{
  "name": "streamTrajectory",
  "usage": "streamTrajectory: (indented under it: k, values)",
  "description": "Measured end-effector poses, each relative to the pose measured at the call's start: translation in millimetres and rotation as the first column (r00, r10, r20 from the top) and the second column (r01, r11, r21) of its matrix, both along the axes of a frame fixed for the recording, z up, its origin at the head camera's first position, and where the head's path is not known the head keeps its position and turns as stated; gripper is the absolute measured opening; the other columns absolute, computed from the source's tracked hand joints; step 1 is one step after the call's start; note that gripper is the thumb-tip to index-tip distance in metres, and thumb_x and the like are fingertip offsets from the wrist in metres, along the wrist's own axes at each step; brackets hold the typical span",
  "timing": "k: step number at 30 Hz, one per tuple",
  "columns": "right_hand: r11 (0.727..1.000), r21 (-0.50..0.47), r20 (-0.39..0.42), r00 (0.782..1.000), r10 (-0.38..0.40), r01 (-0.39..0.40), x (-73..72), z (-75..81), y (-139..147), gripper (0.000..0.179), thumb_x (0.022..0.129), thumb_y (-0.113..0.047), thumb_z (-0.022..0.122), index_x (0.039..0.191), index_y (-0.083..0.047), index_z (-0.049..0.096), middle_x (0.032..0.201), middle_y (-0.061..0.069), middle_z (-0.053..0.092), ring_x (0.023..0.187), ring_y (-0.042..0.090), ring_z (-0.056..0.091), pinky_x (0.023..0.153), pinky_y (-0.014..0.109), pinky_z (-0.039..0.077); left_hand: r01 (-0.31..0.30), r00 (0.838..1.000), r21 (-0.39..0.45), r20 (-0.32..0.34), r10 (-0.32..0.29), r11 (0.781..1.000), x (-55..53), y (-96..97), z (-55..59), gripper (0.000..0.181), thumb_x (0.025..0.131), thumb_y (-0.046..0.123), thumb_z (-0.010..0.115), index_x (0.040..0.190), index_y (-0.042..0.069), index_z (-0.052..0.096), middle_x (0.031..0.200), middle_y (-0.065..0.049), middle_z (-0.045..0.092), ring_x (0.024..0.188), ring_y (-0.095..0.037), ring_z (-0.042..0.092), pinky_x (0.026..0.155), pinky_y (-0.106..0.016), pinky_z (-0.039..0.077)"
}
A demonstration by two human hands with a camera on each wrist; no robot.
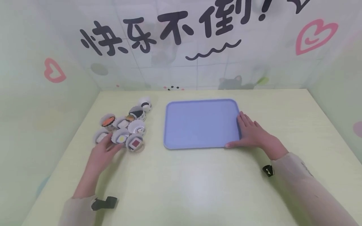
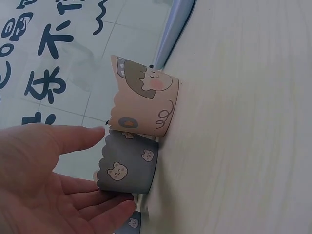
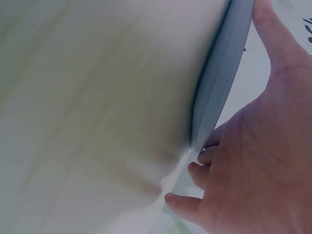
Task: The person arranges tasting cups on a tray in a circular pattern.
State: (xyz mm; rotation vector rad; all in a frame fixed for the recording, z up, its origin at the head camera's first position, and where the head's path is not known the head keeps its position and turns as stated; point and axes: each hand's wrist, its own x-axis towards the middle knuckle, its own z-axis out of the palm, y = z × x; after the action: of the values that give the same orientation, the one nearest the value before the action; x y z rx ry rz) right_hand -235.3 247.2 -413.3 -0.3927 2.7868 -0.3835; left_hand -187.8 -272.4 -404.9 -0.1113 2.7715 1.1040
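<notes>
On the left of the table, several scallop-rimmed paper cups stand close together with small sushi-like pieces inside. My left hand (image 1: 102, 153) holds a paper cup (image 1: 118, 141) with a yellow-centred white piece in it. In the left wrist view, thumb and fingers lie on opposite sides of that grey, bear-printed cup (image 2: 127, 163). A peach-coloured cup (image 2: 146, 100) stands right beside it. My right hand (image 1: 253, 135) touches the right side of a blue rectangular tray (image 1: 198, 147), fingers along the side edge and thumb at the near corner.
Among the other cups are one with an orange-topped piece (image 1: 108, 121) and one with a dark piece (image 1: 137, 113). The table (image 1: 181, 182) meets a printed back wall (image 1: 169, 72) and side walls. Dark straps (image 1: 104, 203) hang by the sleeves.
</notes>
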Motion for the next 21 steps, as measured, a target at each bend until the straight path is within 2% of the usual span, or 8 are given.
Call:
streamTrajectory:
  k: [5,11,16,21]
  values:
    - [1.0,0.008,0.006,1.0,-0.003,0.003,-2.5,1.0,-4.6,0.139,0.071,-0.073,0.072,0.153,0.015,0.001,0.163,0.034,-0.002,0.151,0.051,0.004,0.119,0.071,0.014,0.02,1.0,0.006,-0.019,-0.02,1.0,-3.9,0.8,-0.3,0.085,0.099,0.041,0.06,0.156,-0.004,0.018,0.153,-0.035,0.034,0.139,-0.051,0.04,0.112,-0.059,0.039]
    - [1.0,-0.024,-0.006,1.0,0.01,-0.01,0.2,-6.3,-3.3,0.139,0.072,-0.072,0.072,0.153,0.015,0.001,0.162,0.034,-0.004,0.151,0.051,0.003,0.12,0.07,0.012,0.026,1.0,-0.079,-0.004,-0.026,0.997,-8.9,-0.2,1.3,0.082,0.096,0.034,0.066,0.153,-0.008,0.023,0.152,-0.036,0.034,0.136,-0.052,0.042,0.112,-0.063,0.036]
    - [0.998,-0.057,-0.025,1.0,0.011,-0.012,2.4,-11.2,-1.5,0.138,0.072,-0.073,0.072,0.153,0.014,0.002,0.163,0.034,-0.004,0.151,0.05,0.003,0.121,0.069,0.012,0.019,0.999,-0.128,-0.037,-0.024,0.992,-12.1,-1.7,3.5,0.074,0.093,0.029,0.07,0.147,-0.009,0.036,0.144,-0.037,0.045,0.128,-0.054,0.048,0.105,-0.063,0.042]
    - [0.999,-0.038,-0.049,0.999,0.021,-0.023,1.1,-8.2,0.8,0.136,0.074,-0.072,0.071,0.153,0.015,0.002,0.162,0.034,-0.004,0.151,0.05,0.003,0.122,0.067,0.011,-0.004,0.998,-0.12,-0.057,-0.003,0.993,-13.1,-0.6,4.9,0.068,0.092,0.032,0.071,0.142,-0.007,0.044,0.138,-0.035,0.052,0.125,-0.051,0.053,0.102,-0.06,0.046]
